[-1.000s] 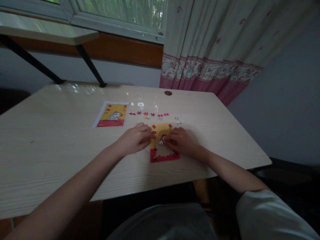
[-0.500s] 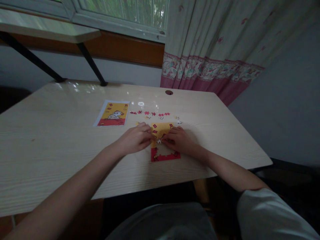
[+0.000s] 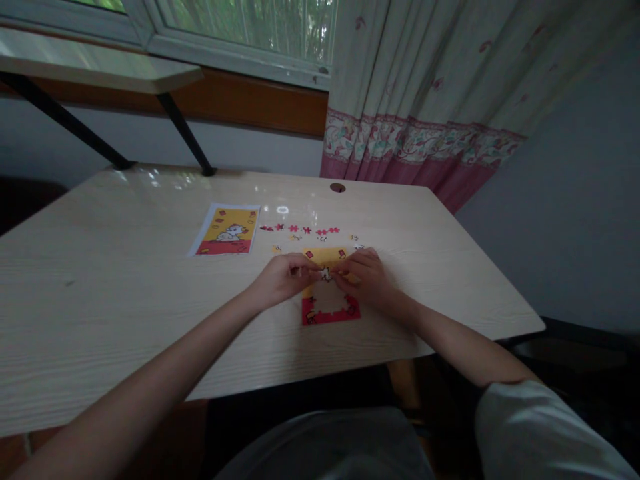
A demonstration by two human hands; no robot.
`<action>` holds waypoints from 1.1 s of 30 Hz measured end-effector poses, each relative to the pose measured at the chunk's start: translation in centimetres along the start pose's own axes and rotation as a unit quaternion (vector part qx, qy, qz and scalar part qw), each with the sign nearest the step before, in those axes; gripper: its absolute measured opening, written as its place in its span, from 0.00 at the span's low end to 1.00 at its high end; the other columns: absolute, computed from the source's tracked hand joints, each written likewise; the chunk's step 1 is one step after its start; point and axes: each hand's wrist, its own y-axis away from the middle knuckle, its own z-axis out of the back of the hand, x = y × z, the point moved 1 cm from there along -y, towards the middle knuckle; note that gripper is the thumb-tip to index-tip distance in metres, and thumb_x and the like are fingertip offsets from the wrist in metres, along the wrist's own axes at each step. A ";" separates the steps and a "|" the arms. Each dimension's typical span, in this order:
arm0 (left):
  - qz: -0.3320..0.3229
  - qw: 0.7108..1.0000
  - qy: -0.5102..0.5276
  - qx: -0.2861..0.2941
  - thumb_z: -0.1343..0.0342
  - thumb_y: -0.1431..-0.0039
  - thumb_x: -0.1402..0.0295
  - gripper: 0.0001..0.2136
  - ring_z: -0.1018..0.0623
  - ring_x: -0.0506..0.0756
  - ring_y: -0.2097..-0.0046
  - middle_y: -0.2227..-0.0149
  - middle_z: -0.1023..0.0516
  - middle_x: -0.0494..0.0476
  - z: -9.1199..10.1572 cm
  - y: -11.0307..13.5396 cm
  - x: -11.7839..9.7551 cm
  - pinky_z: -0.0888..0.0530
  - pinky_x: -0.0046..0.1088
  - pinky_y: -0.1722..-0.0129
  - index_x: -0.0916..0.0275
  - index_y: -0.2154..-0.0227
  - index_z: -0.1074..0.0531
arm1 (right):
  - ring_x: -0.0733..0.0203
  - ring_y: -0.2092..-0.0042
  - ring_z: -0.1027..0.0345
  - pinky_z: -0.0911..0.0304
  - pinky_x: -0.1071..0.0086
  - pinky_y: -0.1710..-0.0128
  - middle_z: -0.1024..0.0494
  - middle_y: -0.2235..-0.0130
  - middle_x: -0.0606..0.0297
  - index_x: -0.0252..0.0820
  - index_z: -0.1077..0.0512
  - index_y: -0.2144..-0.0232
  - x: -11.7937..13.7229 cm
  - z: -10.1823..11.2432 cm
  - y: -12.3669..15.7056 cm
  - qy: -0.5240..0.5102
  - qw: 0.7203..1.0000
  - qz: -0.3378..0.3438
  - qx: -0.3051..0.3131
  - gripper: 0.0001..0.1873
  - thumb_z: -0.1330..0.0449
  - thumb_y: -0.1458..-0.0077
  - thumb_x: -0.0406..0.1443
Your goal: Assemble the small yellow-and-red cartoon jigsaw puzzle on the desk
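A part-built jigsaw (image 3: 330,315) with a yellow top and a red bottom border lies on the pale wooden table (image 3: 125,300). Its middle is unfilled. My left hand (image 3: 283,279) and my right hand (image 3: 367,277) meet over the jigsaw's upper half, fingers curled and pinched together. Between the fingertips a small white puzzle piece (image 3: 326,273) shows. I cannot tell which hand grips it. A printed reference picture (image 3: 226,230) of the same image lies to the left.
Several loose puzzle pieces (image 3: 305,231), red and white ones, lie in a row behind the jigsaw. A cable hole (image 3: 337,188) sits near the table's far edge. A curtain (image 3: 425,100) hangs behind, and a shelf on black brackets (image 3: 90,63) stands under the window.
Both hands have shifted slightly up and closer together over the jigsaw's upper part. The white piece now sits between the fingertips, a bit higher than before.
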 end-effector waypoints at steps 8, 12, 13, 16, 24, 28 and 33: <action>0.099 0.985 0.142 -0.009 0.42 0.52 0.60 0.12 0.34 0.47 0.76 0.78 0.29 0.51 -0.6 -0.5 -0.3 0.39 0.22 0.78 0.66 0.76 0.25 | 0.63 0.69 0.35 0.45 0.67 0.62 0.24 0.73 0.67 0.44 0.26 0.71 -0.1 0.3 -0.1 -0.018 0.999 0.010 0.035 0.10 0.43 0.42 0.41; 0.102 0.986 0.131 0.010 0.43 0.51 0.59 0.12 0.35 0.47 0.77 0.79 0.31 0.50 -0.6 -0.4 -0.6 0.40 0.22 0.78 0.66 0.76 0.26 | 0.62 0.67 0.34 0.44 0.68 0.62 0.25 0.71 0.65 0.43 0.25 0.61 -0.6 0.5 -0.2 -0.032 0.999 0.021 0.026 0.12 0.42 0.42 0.43; 0.102 0.987 0.126 0.017 0.43 0.51 0.59 0.12 0.36 0.47 0.77 0.80 0.32 0.49 -0.6 -0.4 -0.6 0.41 0.22 0.79 0.65 0.76 0.26 | 0.62 0.66 0.34 0.44 0.68 0.62 0.24 0.70 0.65 0.44 0.26 0.59 -0.7 0.5 -0.2 -0.034 0.999 0.030 0.028 0.12 0.42 0.42 0.43; 0.098 0.989 0.106 0.030 0.43 0.51 0.60 0.11 0.39 0.46 0.79 0.82 0.37 0.47 -0.6 -0.5 -0.5 0.44 0.22 0.79 0.65 0.76 0.27 | 0.63 0.66 0.34 0.45 0.68 0.63 0.24 0.68 0.65 0.46 0.25 0.59 -0.8 0.5 -0.2 -0.037 0.997 0.049 0.049 0.11 0.42 0.42 0.42; 0.079 0.988 0.135 0.003 0.44 0.49 0.63 0.10 0.32 0.48 0.73 0.74 0.25 0.54 -0.6 -0.9 -0.1 0.36 0.22 0.75 0.65 0.71 0.25 | 0.64 0.67 0.34 0.45 0.67 0.63 0.25 0.71 0.68 0.46 0.26 0.64 -2.2 2.2 -0.4 -0.044 0.999 0.016 0.022 0.09 0.41 0.44 0.42; 0.077 0.991 0.109 -0.024 0.45 0.47 0.63 0.11 0.29 0.50 0.70 0.70 0.23 0.57 -0.1 -0.7 0.3 0.34 0.25 0.72 0.65 0.69 0.24 | 0.64 0.68 0.34 0.46 0.67 0.63 0.26 0.72 0.69 0.46 0.26 0.64 -3.2 3.2 -0.1 -0.041 0.999 -0.017 0.011 0.08 0.39 0.45 0.41; 0.018 1.000 0.004 -0.003 0.48 0.44 0.64 0.11 0.28 0.52 0.68 0.68 0.23 0.58 0.6 -0.3 0.1 0.32 0.28 0.68 0.64 0.68 0.24 | 0.64 0.66 0.33 0.45 0.68 0.62 0.26 0.71 0.68 0.44 0.26 0.66 -3.1 2.9 0.2 -0.087 0.990 -0.031 0.109 0.09 0.38 0.46 0.42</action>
